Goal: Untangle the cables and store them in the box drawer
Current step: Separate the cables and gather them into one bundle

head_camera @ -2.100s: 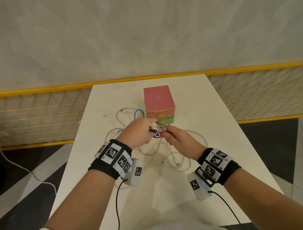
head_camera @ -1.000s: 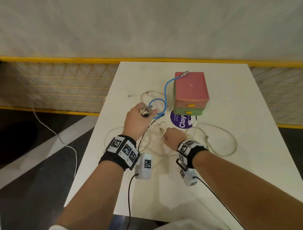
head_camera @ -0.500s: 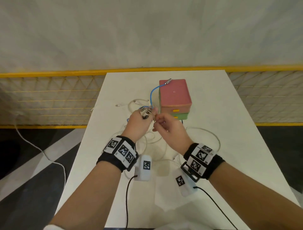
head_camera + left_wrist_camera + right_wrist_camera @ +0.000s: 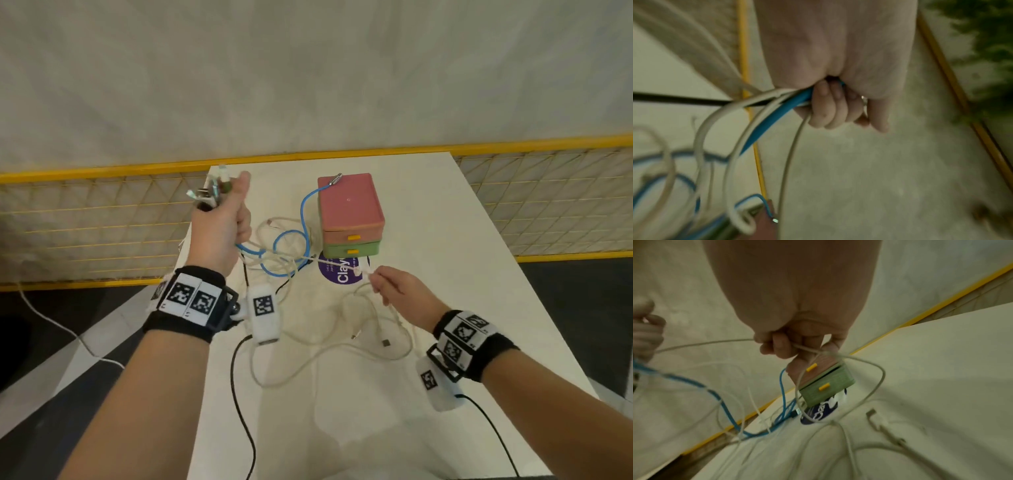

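My left hand (image 4: 219, 219) is raised over the table's far left edge and grips a bundle of cable ends, their plugs (image 4: 209, 193) sticking out above the fist. The left wrist view shows its fingers (image 4: 828, 107) curled round a blue cable (image 4: 777, 116) and several white ones. My right hand (image 4: 390, 286) pinches one white cable (image 4: 322, 261) that runs taut to the left hand. The blue cable (image 4: 303, 219) loops on the table, one plug lying on top of the box (image 4: 347, 209). The box's pink drawer and green drawer (image 4: 824, 387) are both shut.
More white cable loops (image 4: 342, 346) lie on the white table (image 4: 445, 240) near me, with loose plugs. A round purple sticker (image 4: 342, 272) sits in front of the box. A yellow mesh fence (image 4: 85, 222) runs behind and beside the table; the table's left edge is under my left hand.
My hands have moved apart: the left rose up and left with the bundle of plugs, the right drew down and right, pulling one white cable taut between them.
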